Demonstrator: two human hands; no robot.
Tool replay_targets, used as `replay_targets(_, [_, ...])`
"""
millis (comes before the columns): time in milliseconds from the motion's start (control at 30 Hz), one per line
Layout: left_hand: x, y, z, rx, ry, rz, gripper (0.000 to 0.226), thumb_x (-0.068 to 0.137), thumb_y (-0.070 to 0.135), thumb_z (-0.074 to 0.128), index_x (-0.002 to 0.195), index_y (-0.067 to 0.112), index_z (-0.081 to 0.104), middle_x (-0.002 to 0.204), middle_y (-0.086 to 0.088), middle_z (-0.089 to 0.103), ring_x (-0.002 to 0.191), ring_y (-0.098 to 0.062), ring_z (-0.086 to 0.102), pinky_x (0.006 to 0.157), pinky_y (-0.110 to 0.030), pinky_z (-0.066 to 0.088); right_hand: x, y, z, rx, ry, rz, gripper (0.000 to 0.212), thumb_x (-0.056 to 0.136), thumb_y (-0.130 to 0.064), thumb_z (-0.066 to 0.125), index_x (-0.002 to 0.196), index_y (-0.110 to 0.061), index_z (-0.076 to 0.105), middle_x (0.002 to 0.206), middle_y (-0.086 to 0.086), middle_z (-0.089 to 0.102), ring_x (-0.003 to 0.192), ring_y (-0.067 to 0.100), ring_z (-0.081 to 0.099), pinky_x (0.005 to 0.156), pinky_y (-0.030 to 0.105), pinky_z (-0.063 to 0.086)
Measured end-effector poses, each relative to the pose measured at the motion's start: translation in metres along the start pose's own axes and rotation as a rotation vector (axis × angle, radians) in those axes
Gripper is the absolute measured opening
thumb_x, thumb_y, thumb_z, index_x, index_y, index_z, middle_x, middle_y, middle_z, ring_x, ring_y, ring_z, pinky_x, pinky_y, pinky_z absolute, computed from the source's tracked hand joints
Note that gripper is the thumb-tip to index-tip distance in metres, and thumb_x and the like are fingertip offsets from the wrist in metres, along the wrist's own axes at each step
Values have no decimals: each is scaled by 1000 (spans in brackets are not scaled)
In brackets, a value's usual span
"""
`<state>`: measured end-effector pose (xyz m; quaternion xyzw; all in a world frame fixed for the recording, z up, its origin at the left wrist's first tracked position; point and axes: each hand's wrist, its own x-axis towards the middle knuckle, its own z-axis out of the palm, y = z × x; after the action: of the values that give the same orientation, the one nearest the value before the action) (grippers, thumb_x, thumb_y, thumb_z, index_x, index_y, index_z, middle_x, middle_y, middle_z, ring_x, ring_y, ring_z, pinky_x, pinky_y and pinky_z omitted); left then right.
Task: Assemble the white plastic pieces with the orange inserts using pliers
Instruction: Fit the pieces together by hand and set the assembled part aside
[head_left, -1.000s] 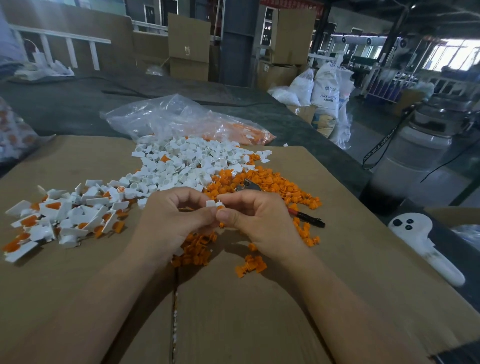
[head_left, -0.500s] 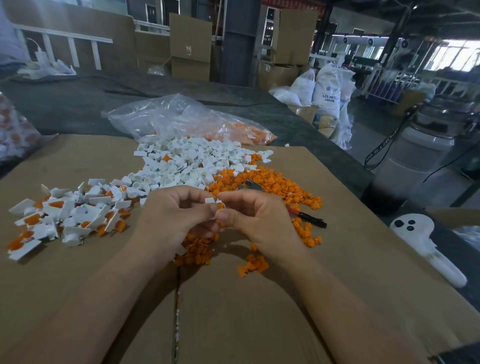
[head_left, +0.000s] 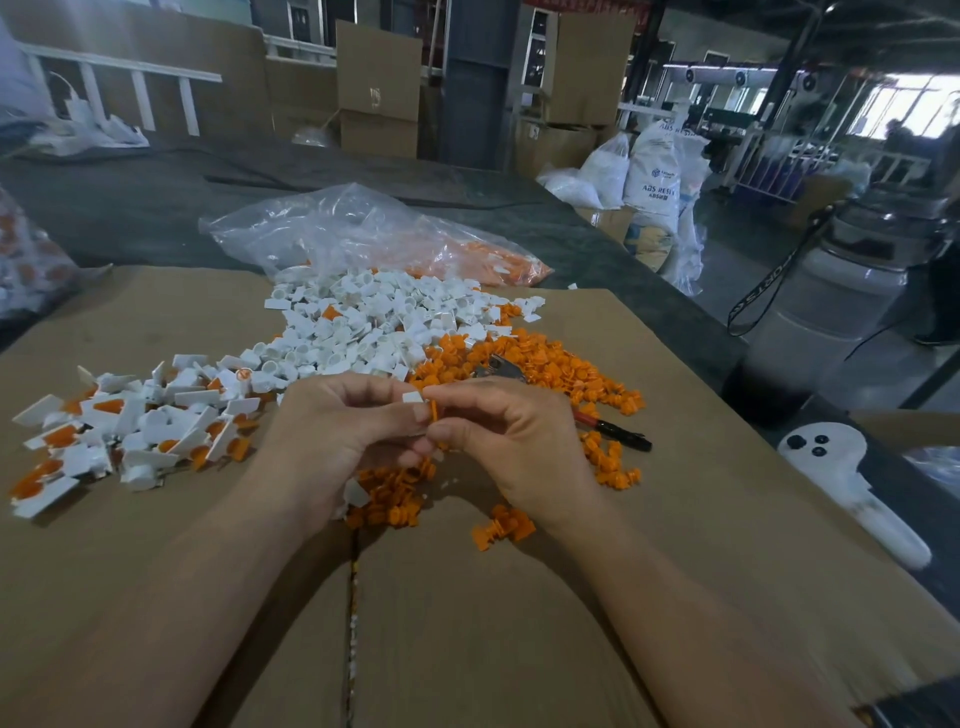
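My left hand (head_left: 332, 431) pinches a small white plastic piece (head_left: 413, 397) between thumb and fingers. My right hand (head_left: 511, 441) pinches an orange insert (head_left: 432, 410) right against that piece. Both hands meet above the cardboard sheet (head_left: 467, 623). A heap of loose white pieces (head_left: 374, 327) lies behind my hands, with a spread of orange inserts (head_left: 545, 364) to its right. Pliers (head_left: 613, 428) with a red and black handle lie among the inserts, partly hidden by my right hand. Assembled white-and-orange parts (head_left: 119, 431) are piled at the left.
Clear plastic bags (head_left: 363, 234) holding white and orange parts lie behind the heaps. A white handheld controller (head_left: 852, 483) rests at the right edge of the table. More orange inserts (head_left: 395, 499) lie under my hands. Cardboard boxes and resin sacks stand in the background.
My fingers have shifted slightly around the white piece, and the orange insert now shows between my two thumbs. The heaps and pliers have not moved.
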<state>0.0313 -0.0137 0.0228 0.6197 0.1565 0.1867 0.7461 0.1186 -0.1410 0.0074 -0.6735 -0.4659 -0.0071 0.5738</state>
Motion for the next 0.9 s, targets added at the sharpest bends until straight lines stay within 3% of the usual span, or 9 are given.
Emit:
replay_targets(233, [1, 0, -2, 44, 13, -16, 5, 70, -5, 67, 70, 0, 66, 55, -12, 65, 47, -15, 63, 45, -18, 51, 0, 0, 0, 16, -20, 23, 29, 76, 2, 68, 105, -2, 67, 98, 11, 70, 89, 21, 67, 80, 41, 55])
replay_targets(400, [0, 2, -2, 27, 17, -6, 10, 59, 4, 71, 68, 1, 68, 57, -12, 67, 48, -15, 63, 45, -18, 50, 1, -1, -1, 50, -45, 116, 40, 72, -2, 74, 106, -22, 64, 90, -17, 63, 85, -3, 63, 80, 15, 51])
replay_targets(500, [0, 2, -1, 11, 17, -14, 18, 53, 10, 71, 68, 0, 68, 57, -13, 67, 48, -16, 63, 45, -18, 49, 2, -2, -1, 60, -41, 120, 40, 71, -2, 74, 98, -30, 63, 89, -13, 65, 84, 2, 65, 79, 18, 52])
replay_targets(567, [-1, 2, -2, 13, 17, -22, 18, 53, 9, 71, 68, 0, 67, 55, -12, 65, 46, -15, 62, 44, -17, 49, 2, -2, -2, 74, -43, 122, 34, 72, 0, 73, 100, -18, 67, 88, -4, 69, 84, 11, 67, 80, 25, 54])
replay_targets(667, [0, 2, -1, 1, 23, -47, 12, 57, 2, 71, 67, 0, 65, 52, -10, 63, 44, -14, 60, 40, -16, 46, 1, -1, -2, 50, -53, 114, 29, 75, 3, 70, 101, -9, 68, 85, -5, 68, 82, 8, 66, 78, 24, 54])
replay_targets(900, [2, 3, -2, -37, 35, -78, 27, 49, 11, 70, 72, -2, 64, 50, -7, 62, 41, -12, 57, 38, -15, 44, 2, -1, 0, 12, -70, 110, 38, 76, 4, 69, 94, -29, 66, 82, -15, 66, 78, 0, 64, 75, 20, 53])
